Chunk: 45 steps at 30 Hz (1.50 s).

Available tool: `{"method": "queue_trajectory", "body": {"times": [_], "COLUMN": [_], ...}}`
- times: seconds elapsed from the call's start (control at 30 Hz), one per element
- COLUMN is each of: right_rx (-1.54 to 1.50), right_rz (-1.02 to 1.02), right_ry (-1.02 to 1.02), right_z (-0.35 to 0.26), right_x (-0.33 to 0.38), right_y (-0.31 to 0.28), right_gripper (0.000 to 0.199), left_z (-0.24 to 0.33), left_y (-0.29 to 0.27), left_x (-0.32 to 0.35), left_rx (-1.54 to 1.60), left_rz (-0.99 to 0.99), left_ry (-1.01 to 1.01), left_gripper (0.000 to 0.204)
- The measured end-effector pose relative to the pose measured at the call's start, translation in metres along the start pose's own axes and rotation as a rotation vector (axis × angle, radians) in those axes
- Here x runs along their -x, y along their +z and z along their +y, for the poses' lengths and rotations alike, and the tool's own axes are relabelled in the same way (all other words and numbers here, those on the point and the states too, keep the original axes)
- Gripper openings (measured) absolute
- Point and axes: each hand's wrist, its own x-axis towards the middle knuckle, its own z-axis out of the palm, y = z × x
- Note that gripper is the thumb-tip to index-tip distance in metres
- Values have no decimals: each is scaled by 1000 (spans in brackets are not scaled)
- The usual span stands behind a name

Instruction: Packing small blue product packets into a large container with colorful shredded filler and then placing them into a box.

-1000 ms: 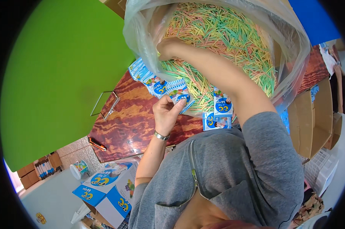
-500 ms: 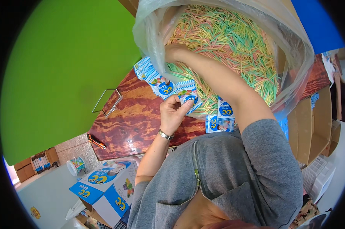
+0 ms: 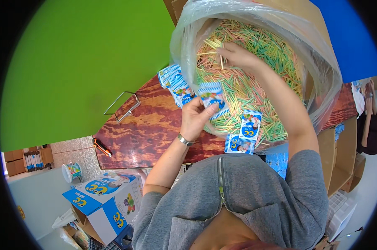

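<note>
Sachet sits pinched in the left hand at the plastic bag's eight o'clock; right hand has fingers clamped on yellow sticks, ten o'clock.

A tilted blue-and-white packet and splayed yellow sticks are held apart.

Clad in a heathered grey short-sleeved top, fitted with silver-toned front zip, brassy pull tab and broad collar flaps, plus a silver-toned metal-link band about the left wrist.
</note>
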Motion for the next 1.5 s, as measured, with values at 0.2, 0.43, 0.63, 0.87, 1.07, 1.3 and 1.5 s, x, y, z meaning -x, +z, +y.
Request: {"method": "queue_trajectory", "body": {"times": [0.2,0.43,0.63,0.87,1.07,1.3,1.5], "right_rx": [-719,-790,-816,-677,-895,-483,-567], "right_rz": [-342,-533,-405,-296,139,199,175], "right_ry": [150,251,285,342,137,-198,-236], "right_z": [11,9,12,-9,-13,-1,-15], "right_x": [53,83,87,89,87,79,73], "right_y": [-14,-3,14,24,10,34,18], "right_gripper": [25,26,24,14,27,35,37], "left_z": [12,1,6,9,18,0,7], "left_y": [12,43,57,59,50,54,33], "left_x": [-60,-109,-94,-83,-48,-30,-36], "left_rx": [277,582,295,320,438,713,604], "left_rz": [50,100,6,50,78,-92,-116], "left_ry": [120,53,-115,1,188,-95,-3], "left_gripper": [23,22,22,19,23,31,23]}}
